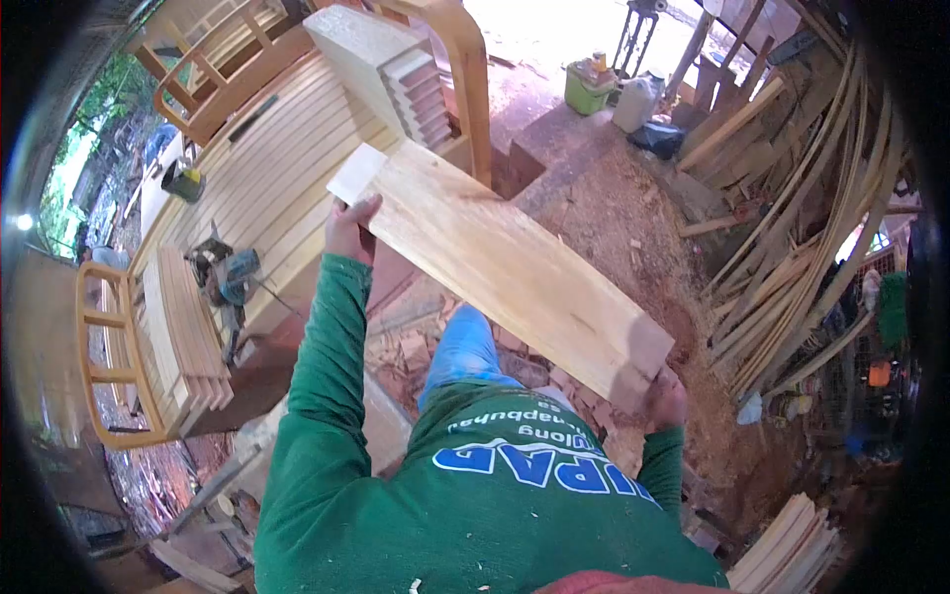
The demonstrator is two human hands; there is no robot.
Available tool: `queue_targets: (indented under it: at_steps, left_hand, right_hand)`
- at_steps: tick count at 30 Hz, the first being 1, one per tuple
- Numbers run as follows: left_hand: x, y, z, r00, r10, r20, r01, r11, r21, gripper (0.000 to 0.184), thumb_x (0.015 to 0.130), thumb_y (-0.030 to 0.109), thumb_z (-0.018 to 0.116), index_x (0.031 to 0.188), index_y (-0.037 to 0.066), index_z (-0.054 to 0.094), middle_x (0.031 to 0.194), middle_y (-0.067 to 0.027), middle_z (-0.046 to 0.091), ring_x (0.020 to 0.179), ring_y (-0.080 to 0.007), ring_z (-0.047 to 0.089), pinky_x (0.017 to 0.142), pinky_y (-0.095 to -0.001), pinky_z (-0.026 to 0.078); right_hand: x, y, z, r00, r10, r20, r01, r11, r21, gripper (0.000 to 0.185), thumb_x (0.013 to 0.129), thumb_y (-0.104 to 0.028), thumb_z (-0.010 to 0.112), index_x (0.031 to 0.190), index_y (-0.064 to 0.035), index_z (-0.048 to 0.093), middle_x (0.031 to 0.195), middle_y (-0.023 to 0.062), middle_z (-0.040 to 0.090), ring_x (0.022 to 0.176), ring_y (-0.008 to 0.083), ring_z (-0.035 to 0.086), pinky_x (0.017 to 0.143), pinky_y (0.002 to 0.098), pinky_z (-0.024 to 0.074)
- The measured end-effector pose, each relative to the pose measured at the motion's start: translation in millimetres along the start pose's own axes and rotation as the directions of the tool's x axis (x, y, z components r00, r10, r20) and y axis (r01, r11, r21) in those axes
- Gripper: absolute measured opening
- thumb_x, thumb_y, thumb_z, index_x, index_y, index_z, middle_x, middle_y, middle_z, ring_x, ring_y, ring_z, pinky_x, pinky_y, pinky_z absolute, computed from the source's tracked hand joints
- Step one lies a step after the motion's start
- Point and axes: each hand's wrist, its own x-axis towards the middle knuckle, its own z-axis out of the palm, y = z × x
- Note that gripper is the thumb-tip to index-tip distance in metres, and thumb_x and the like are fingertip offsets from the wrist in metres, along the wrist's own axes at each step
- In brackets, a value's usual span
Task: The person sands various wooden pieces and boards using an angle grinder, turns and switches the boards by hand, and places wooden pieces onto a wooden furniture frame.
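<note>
A wide, pale wooden board (515,267) slants across the middle of the view, from upper left to lower right. My left hand (354,226) grips it near its upper left end, with the thumb on the top face. At the lower right end, my right hand (665,398) is closed on the board's corner; part of those fingers is hidden under the wood. The board is held up in front of my body, above the floor.
Slatted wooden furniture (297,129) stands at upper left, bearing stacked boards (371,64), curved pieces (183,327) and a blue power tool (236,275). Long bent strips (811,218) lean at right. A green container (589,89) sits behind. Wood scraps (414,348) litter the floor.
</note>
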Motion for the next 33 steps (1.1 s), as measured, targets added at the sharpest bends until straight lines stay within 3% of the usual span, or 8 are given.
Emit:
queue_targets:
  at_steps: [9, 11, 14, 17, 27, 29, 30, 33]
  left_hand:
    - [298.4, 82.6, -6.5, 0.989, 0.043, 0.143, -0.056, 0.994, 0.089, 0.052, 0.090, 0.008, 0.069, 0.139, -0.002, 0.054, 0.130, -0.0136, 0.067, 0.119, -0.0280, 0.067, 0.109, -0.0417, 0.051]
    - [365.5, 102.6, -8.1, 0.996, -0.060, -0.061, 0.079, 0.924, 0.375, 0.054, 0.089, 0.006, 0.070, 0.139, -0.003, 0.054, 0.124, -0.0132, 0.068, 0.118, -0.0276, 0.067, 0.105, -0.0434, 0.054]
    - [504.4, 63.7, -65.6, 0.971, 0.056, 0.231, -0.184, 0.793, 0.580, 0.062, 0.087, 0.000, 0.071, 0.144, -0.004, 0.046, 0.125, -0.0155, 0.065, 0.116, -0.0279, 0.066, 0.102, -0.0449, 0.056]
    - [514.1, 38.8, -47.3, 0.988, 0.119, -0.096, -0.101, 0.980, 0.171, 0.078, 0.086, -0.005, 0.070, 0.152, -0.004, 0.027, 0.129, -0.0186, 0.060, 0.114, -0.0283, 0.066, 0.099, -0.0409, 0.057]
    - [578.5, 34.6, -59.3, 0.964, 0.241, -0.115, -0.202, 0.940, 0.273, 0.060, 0.092, 0.004, 0.069, 0.141, -0.003, 0.036, 0.119, -0.0201, 0.067, 0.102, -0.0291, 0.073, 0.085, -0.0392, 0.063]
    - [615.5, 34.6, -96.4, 0.883, 0.443, 0.154, -0.375, 0.470, 0.799, 0.051, 0.095, 0.009, 0.069, 0.136, -0.004, 0.042, 0.117, -0.0189, 0.068, 0.095, -0.0282, 0.074, 0.081, -0.0377, 0.064]
    - [612.5, 49.1, -78.6, 0.943, 0.334, -0.009, -0.258, 0.744, 0.616, 0.052, 0.095, 0.010, 0.069, 0.137, -0.005, 0.042, 0.118, -0.0187, 0.068, 0.096, -0.0281, 0.074, 0.081, -0.0381, 0.064]
    - [567.4, 60.2, -42.1, 0.983, 0.121, -0.140, -0.079, 0.959, 0.273, 0.062, 0.095, 0.019, 0.071, 0.143, -0.007, 0.040, 0.121, -0.0184, 0.067, 0.102, -0.0266, 0.071, 0.088, -0.0372, 0.061]
  right_hand:
    - [77.3, -158.1, 204.6, 0.988, -0.151, 0.004, 0.148, 0.974, 0.171, 0.034, 0.100, -0.032, 0.073, 0.116, -0.0039, 0.062, 0.098, -0.0015, 0.063, 0.087, 0.0094, 0.059, 0.077, 0.0280, 0.0508]
    - [95.4, -186.7, 264.6, 0.986, -0.167, -0.004, 0.165, 0.966, 0.197, 0.034, 0.099, -0.030, 0.073, 0.117, -0.0029, 0.061, 0.101, 0.0004, 0.063, 0.090, 0.0103, 0.059, 0.079, 0.0288, 0.0513]
    - [133.0, -217.8, 345.1, 0.990, -0.143, 0.008, 0.142, 0.988, 0.067, 0.034, 0.101, -0.027, 0.070, 0.122, -0.0024, 0.059, 0.103, 0.0016, 0.064, 0.091, 0.0110, 0.060, 0.078, 0.0296, 0.0522]
    - [168.8, -220.7, 415.6, 0.995, -0.062, 0.073, 0.058, 0.997, 0.045, 0.030, 0.101, -0.023, 0.069, 0.121, -0.0022, 0.060, 0.103, 0.0028, 0.064, 0.092, 0.0129, 0.061, 0.080, 0.0314, 0.0535]
    - [261.2, -268.6, 601.5, 0.928, -0.055, 0.367, 0.010, 0.992, 0.123, 0.039, 0.105, -0.024, 0.065, 0.130, 0.0011, 0.050, 0.116, 0.0114, 0.065, 0.094, 0.0171, 0.069, 0.067, 0.0280, 0.0593]
    - [258.8, -285.1, 613.5, 0.877, 0.028, 0.480, -0.036, 0.999, 0.008, 0.044, 0.105, -0.026, 0.065, 0.133, 0.0023, 0.047, 0.116, 0.0122, 0.065, 0.094, 0.0186, 0.070, 0.068, 0.0276, 0.0597]
    - [263.5, -297.0, 610.9, 0.824, 0.164, 0.543, -0.137, 0.986, -0.089, 0.060, 0.103, -0.029, 0.069, 0.144, 0.0035, 0.040, 0.122, 0.0158, 0.064, 0.106, 0.0244, 0.068, 0.081, 0.0357, 0.0613]
    - [271.1, -298.8, 595.4, 0.773, -0.426, 0.470, 0.629, 0.610, -0.481, 0.076, 0.099, -0.033, 0.073, 0.153, 0.0023, 0.031, 0.132, 0.0181, 0.061, 0.118, 0.0281, 0.063, 0.092, 0.0436, 0.0585]
